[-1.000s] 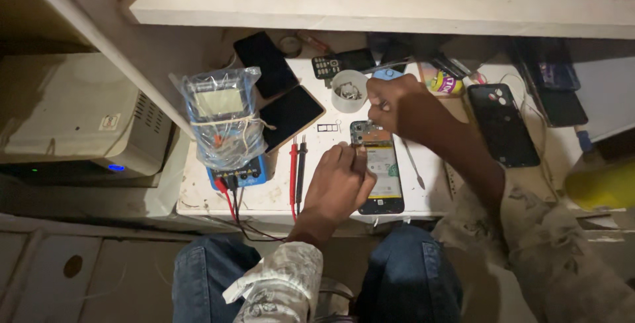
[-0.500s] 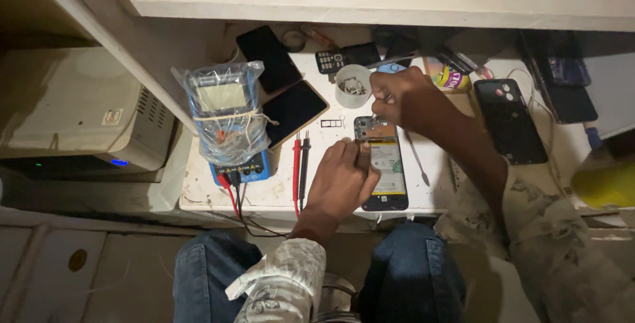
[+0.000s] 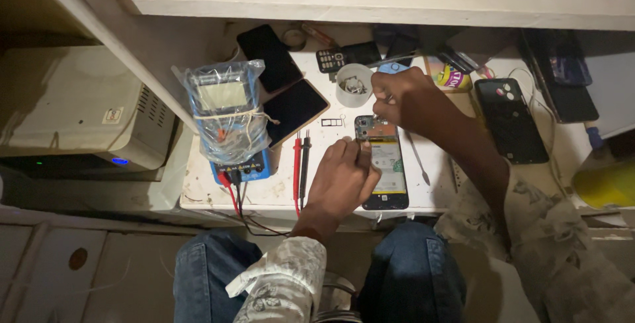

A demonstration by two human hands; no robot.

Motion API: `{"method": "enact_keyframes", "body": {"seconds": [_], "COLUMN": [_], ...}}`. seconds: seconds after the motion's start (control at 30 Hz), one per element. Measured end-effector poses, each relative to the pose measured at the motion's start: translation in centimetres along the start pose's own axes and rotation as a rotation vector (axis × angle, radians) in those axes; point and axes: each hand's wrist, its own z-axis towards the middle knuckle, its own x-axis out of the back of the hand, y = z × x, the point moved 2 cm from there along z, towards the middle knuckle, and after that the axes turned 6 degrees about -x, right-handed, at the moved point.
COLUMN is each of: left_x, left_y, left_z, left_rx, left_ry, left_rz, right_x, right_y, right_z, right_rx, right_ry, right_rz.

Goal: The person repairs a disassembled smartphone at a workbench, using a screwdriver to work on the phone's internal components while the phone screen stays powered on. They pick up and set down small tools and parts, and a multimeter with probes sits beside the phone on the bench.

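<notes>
left hand – fingers flat, pinning opened phone | right hand – fingers curled over phone's top end, grip contents unclear | white cup beside

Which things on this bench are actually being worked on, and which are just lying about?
In use:
opened phone, steadied by the left hand
right hand at the phone's top end
small white cup of parts beside it

Lying about:
bagged blue multimeter
red and black probes
two dark phones
black phone, face down
keypad phone

Both hands on an opened phone, plastic-wrapped multimeter to the left
</notes>
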Motion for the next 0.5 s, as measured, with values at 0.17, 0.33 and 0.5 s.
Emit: {"method": "enact_keyframes", "body": {"seconds": [0.17, 0.33, 0.5], "left_x": [-0.1, -0.1, -0.4], "left_y": [-0.1, -0.1, 0.0], "left_z": [0.1, 0.0, 0.1], "left_rx": [-0.001, -0.008, -0.004], "left_ry": [-0.061, -0.044, -0.061], "left_rz": [0.028, 0.059, 0.059], "right_x": [-0.6, -0.7, 0.3], "right_y": [0.8, 2.2, 0.6], "right_z": [0.3, 1.6, 3.1], "right_rx": [-0.017, -0.15, -0.015], "right_ry": [-0.018, -0.138, -0.183], "right_rz": [0.019, 0.014, -0.139]}}
